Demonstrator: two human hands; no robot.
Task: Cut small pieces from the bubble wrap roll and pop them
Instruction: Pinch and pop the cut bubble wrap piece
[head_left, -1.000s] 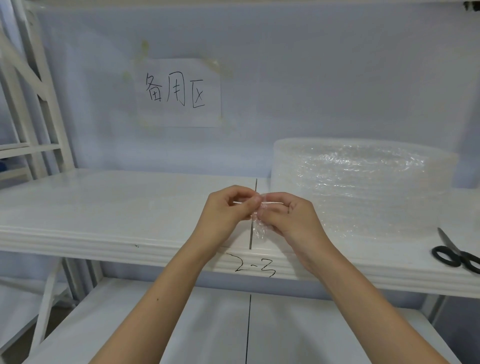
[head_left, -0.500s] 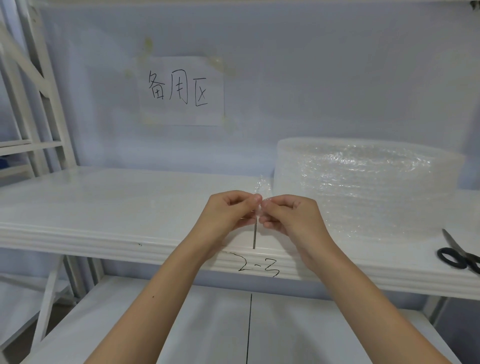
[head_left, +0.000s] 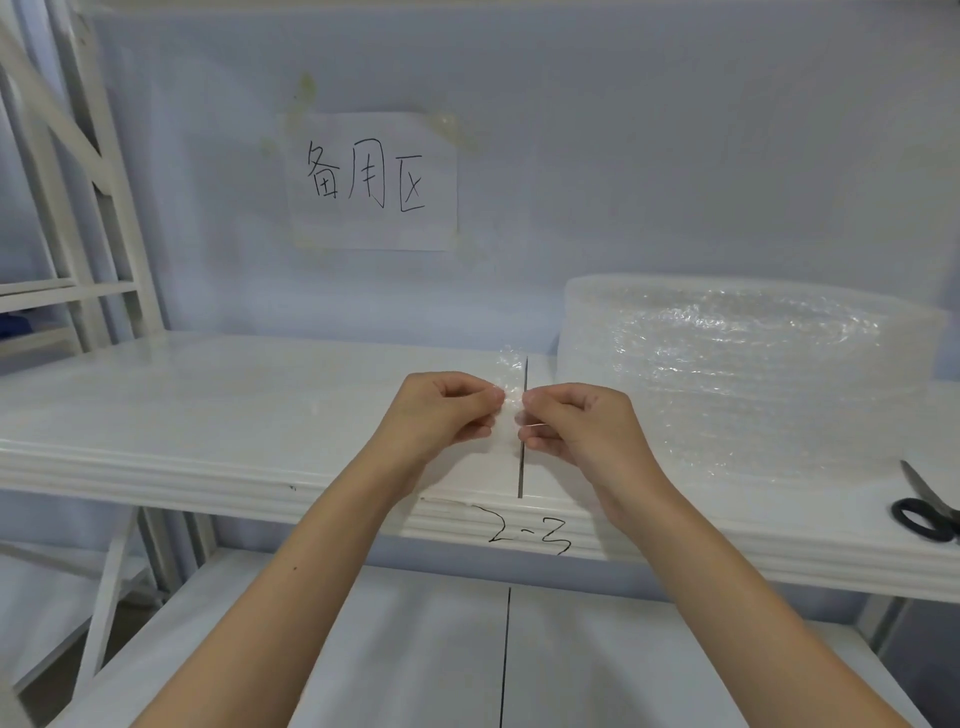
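Note:
A small clear bubble wrap piece (head_left: 510, 379) stands upright between my two hands above the middle of the white shelf (head_left: 208, 415). My left hand (head_left: 441, 413) pinches its left edge with thumb and curled fingers. My right hand (head_left: 576, 426) pinches its right edge the same way. The piece's top sticks up above my fingertips. The big bubble wrap roll (head_left: 743, 374) lies flat on the shelf to the right, behind my right hand. Black-handled scissors (head_left: 927, 506) lie on the shelf at the far right edge of view.
A paper sign (head_left: 371, 179) with handwriting is taped to the wall behind. "2-3" is written on the shelf's front lip. A lower shelf (head_left: 415, 649) sits under my forearms. White shelf frames (head_left: 78, 208) stand at the left.
The piece hung below my fingers a second ago; it now sticks up above them. My hands have dropped slightly and sit a little further apart.

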